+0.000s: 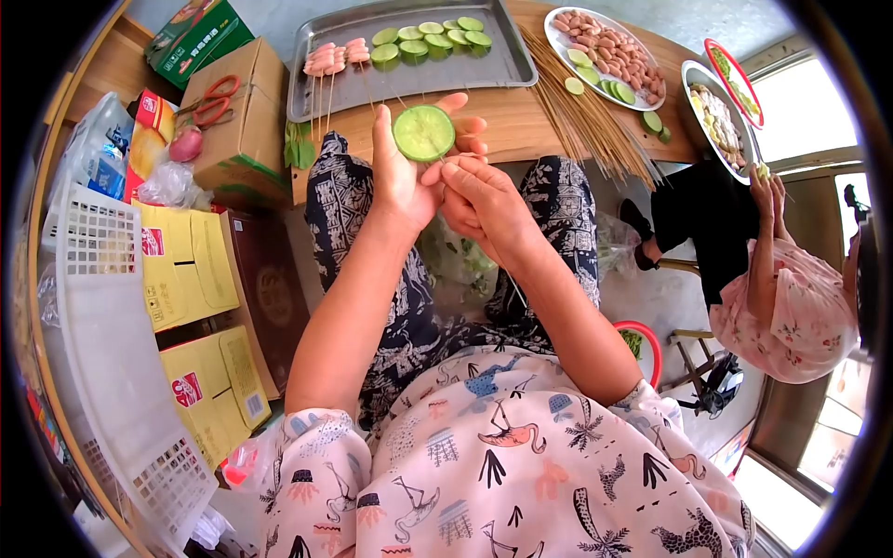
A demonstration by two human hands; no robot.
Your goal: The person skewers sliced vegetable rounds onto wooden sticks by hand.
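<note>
My left hand (402, 177) is turned palm up, its thumb and fingers around the edge of a round, pale green cucumber-like slice (423, 133). Just below the slice, my right hand (479, 200) pinches a thin bamboo skewer (517, 290), whose far end sticks out under my right wrist. The skewer's tip meets the lower edge of the slice; how deep it goes I cannot tell. Beyond my hands, a metal tray (419, 79) holds skewered green slices (433, 40) in rows and pink meat skewers (326, 60) at its left.
Loose bamboo skewers (581, 116) lie on the wooden table (516, 139). An oval plate (554, 35) holds pink sausage-like pieces and green slices. Another person (781, 298) works at the right by a second plate (741, 166). Boxes (191, 265) and red scissors (214, 100) are at the left.
</note>
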